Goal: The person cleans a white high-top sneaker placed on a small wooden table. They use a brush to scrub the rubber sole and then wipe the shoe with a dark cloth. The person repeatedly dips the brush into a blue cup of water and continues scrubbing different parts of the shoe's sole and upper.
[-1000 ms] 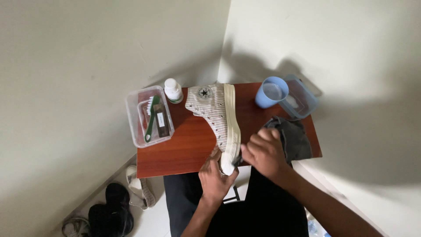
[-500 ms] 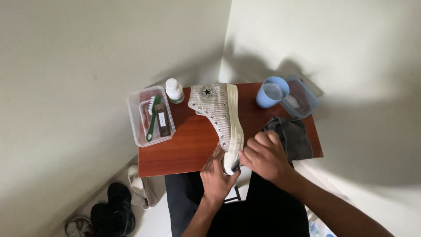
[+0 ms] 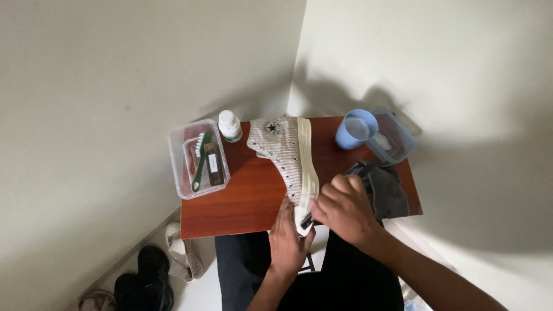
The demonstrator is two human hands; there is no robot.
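Here both hands [image 3: 322,222] grip the striped sneaker [image 3: 286,155] beside a white bottle [image 3: 230,125].

Grey-and-white striped sneaker [image 3: 283,155], reddish-brown table [image 3: 242,201], blue cup [image 3: 356,129], green brush [image 3: 201,161], dark grey cloth [image 3: 387,190]

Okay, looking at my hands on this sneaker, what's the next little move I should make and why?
Probably keep the left hand bracing the toe of the striped high-top sneaker while the right hand makes another short stroke along the rubber sole edge. Both hands meet at the toe, something small and dark sits under the right fingers, and the rest of the sole lies untouched toward the blue cup.
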